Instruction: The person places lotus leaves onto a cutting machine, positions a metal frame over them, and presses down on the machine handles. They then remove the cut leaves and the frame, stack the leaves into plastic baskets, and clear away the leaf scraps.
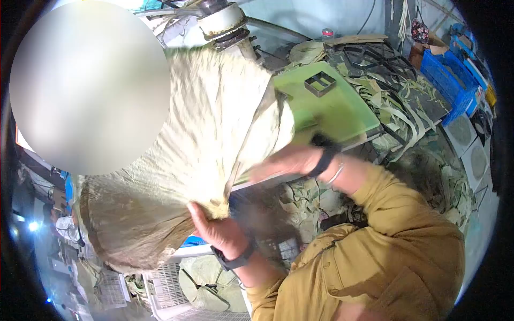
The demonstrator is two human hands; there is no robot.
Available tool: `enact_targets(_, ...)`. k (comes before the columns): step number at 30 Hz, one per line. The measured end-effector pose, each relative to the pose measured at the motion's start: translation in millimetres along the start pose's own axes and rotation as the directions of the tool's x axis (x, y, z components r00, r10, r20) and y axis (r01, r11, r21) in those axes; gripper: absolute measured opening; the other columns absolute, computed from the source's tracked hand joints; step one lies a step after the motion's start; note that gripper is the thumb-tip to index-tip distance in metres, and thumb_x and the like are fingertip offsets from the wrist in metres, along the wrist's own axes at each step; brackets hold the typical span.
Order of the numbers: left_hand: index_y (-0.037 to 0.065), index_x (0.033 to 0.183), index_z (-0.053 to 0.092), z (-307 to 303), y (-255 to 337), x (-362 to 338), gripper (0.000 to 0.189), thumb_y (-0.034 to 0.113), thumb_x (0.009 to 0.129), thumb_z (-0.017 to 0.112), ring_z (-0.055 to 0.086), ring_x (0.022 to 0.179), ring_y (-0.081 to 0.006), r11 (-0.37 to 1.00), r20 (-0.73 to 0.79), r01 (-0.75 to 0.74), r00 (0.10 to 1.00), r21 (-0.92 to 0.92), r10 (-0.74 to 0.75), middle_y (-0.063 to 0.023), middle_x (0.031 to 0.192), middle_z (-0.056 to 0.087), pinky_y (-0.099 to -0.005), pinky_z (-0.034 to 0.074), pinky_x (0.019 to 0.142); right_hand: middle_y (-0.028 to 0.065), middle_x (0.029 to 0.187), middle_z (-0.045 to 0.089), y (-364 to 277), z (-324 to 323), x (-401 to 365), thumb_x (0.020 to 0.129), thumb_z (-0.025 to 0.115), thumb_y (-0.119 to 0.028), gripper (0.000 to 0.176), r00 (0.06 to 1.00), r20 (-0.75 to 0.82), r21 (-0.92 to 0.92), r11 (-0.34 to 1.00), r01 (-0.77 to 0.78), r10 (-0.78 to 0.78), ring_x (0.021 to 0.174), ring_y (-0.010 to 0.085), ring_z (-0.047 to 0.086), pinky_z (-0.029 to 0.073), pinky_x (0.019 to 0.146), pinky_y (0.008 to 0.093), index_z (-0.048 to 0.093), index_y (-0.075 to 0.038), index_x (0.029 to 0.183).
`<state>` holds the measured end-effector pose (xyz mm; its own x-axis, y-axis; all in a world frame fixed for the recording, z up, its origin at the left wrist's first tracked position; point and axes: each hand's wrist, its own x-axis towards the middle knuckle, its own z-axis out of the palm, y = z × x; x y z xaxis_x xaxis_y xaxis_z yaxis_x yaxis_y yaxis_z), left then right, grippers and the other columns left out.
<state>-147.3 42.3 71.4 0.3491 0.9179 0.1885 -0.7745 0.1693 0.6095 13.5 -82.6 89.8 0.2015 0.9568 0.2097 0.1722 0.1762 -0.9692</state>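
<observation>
A large dried leaf (214, 112), pale and fan-shaped with radiating folds like a lotus leaf, fills the middle of the head view. My left hand (222, 235), with a dark watch at its wrist, is closed on the leaf's gathered base, thumb on the near face. To the right, my right hand (292, 163) is smeared by motion, its fingers stretched out toward the leaf's right edge. A black band and a silver bangle circle that wrist. Behind the leaf lies a green cutting board (348, 112) bearing a metal cutting frame (320, 84).
Leaf scraps (396, 117) heap up right of the board and below it. A white basket (160, 291) under my left hand holds leaf pieces (211, 281). A machine column (222, 24) rises behind the leaf. At the far right stands a blue crate (452, 83).
</observation>
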Motion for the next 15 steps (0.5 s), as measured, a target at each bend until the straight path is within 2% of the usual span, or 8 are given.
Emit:
enact_targets(1,-0.003,0.120,0.055,-17.6,3.2,10.3,0.041,0.028,0.093,0.056,0.057,0.111,-0.0220,0.999,0.093,0.040,0.995,-0.032,-0.037,-0.0137,0.121,0.060,-0.0364,0.047,0.095,0.0081,0.106,0.065,13.8,-12.0,1.9,0.084,0.067,-0.019,0.037,0.933,-0.200,-0.016,0.953,0.301,-0.298,0.094,0.0179,0.061,0.047,0.087,0.0314,0.060,-0.004,0.117)
enact_targets(2,-0.003,0.118,0.056,-30.7,5.2,18.6,0.039,0.026,0.093,0.057,0.059,0.107,-0.0220,0.999,0.052,0.023,0.998,-0.043,-0.021,-0.0140,0.119,0.061,-0.0355,0.049,0.093,0.0124,0.110,0.063,46.7,-62.5,4.2,0.082,0.068,-0.017,0.036,0.977,-0.084,-0.480,0.867,0.133,-0.196,0.101,0.0226,0.060,0.047,0.090,0.0336,0.060,-0.003,0.114)
enact_targets(3,-0.003,0.116,0.057,-42.3,7.3,26.7,0.037,0.025,0.093,0.057,0.062,0.103,-0.0219,0.999,0.013,0.008,1.000,-0.047,-0.008,-0.0143,0.116,0.062,-0.0345,0.051,0.090,0.0136,0.109,0.063,82.3,-95.0,0.9,0.078,0.071,-0.015,0.034,0.951,-0.245,-0.672,0.740,-0.024,-0.191,0.103,0.0280,0.059,0.046,0.091,0.0362,0.061,-0.003,0.108)
enact_targets(4,-0.003,0.113,0.059,-53.8,9.9,36.0,0.033,0.021,0.091,0.060,0.065,0.096,-0.0217,0.992,-0.024,0.007,1.000,-0.126,-0.010,-0.0152,0.111,0.064,-0.0319,0.054,0.085,0.0150,0.107,0.061,103.6,-125.2,-6.2,0.076,0.073,-0.016,0.035,0.906,-0.360,-0.766,0.625,-0.151,-0.222,0.105,0.0331,0.056,0.046,0.091,0.0389,0.061,-0.003,0.106)
enact_targets(6,-0.005,0.111,0.058,-81.4,12.0,51.1,0.034,0.019,0.088,0.064,0.065,0.096,-0.0235,0.979,-0.094,-0.019,0.996,-0.201,0.000,-0.0177,0.110,0.064,-0.0323,0.054,0.087,0.0150,0.110,0.058,127.8,-169.6,-17.5,0.073,0.076,-0.022,0.046,0.923,-0.365,-0.888,0.344,-0.306,-0.123,0.111,0.0336,0.051,0.042,0.093,0.0421,0.058,-0.003,0.111)
enact_targets(11,-0.009,0.113,0.056,-120.5,31.3,57.9,0.038,0.016,0.087,0.066,0.063,0.101,-0.0261,0.972,-0.295,-0.123,0.954,-0.200,0.060,-0.0213,0.112,0.063,-0.0324,0.053,0.090,0.0199,0.103,0.062,131.6,-207.2,-13.1,0.065,0.081,-0.029,0.058,0.920,-0.347,-0.832,0.392,-0.392,0.182,0.100,0.0377,0.058,0.046,0.085,0.0441,0.056,0.002,0.108)
enact_targets(13,-0.010,0.116,0.054,-138.0,39.1,46.7,0.040,0.016,0.086,0.066,0.063,0.102,-0.0272,0.970,-0.329,-0.194,0.934,-0.149,0.137,-0.0225,0.113,0.062,-0.0337,0.053,0.090,0.0195,0.099,0.065,111.2,-210.1,-4.2,0.069,0.077,-0.025,0.052,0.875,-0.229,-0.821,0.399,-0.409,0.426,0.092,0.0347,0.061,0.047,0.083,0.0402,0.058,0.003,0.108)
enact_targets(15,-0.011,0.118,0.052,-142.6,48.3,30.8,0.041,0.015,0.088,0.063,0.062,0.105,-0.0284,0.951,-0.415,-0.300,0.876,-0.075,0.244,-0.0232,0.115,0.061,-0.0371,0.053,0.093,0.0187,0.094,0.067,93.6,-208.1,3.3,0.074,0.074,-0.025,0.046,0.857,0.064,-0.651,0.672,-0.352,0.511,0.084,0.0274,0.064,0.050,0.077,0.0365,0.060,0.005,0.106)
